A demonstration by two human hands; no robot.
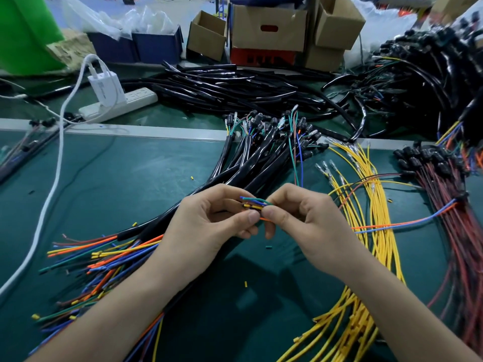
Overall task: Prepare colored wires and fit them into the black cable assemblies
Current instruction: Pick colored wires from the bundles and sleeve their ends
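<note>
A short bunch of colored wires, blue, green, yellow and orange, sits between both hands above the middle of the green worktop. The left hand pinches the bunch with thumb and curled fingers; the right hand pinches its other side the same way. Beneath them lies a bundle of black cable assemblies, its loose wire ends fanning out near left. Yellow wires lie to the right, red wires further right, and cardboard boxes stand at the far edge.

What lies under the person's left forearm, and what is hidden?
Colored wires fan out either side of the left forearm, evidently passing beneath; black cable assemblies run toward it. Directly below is covered.
</note>
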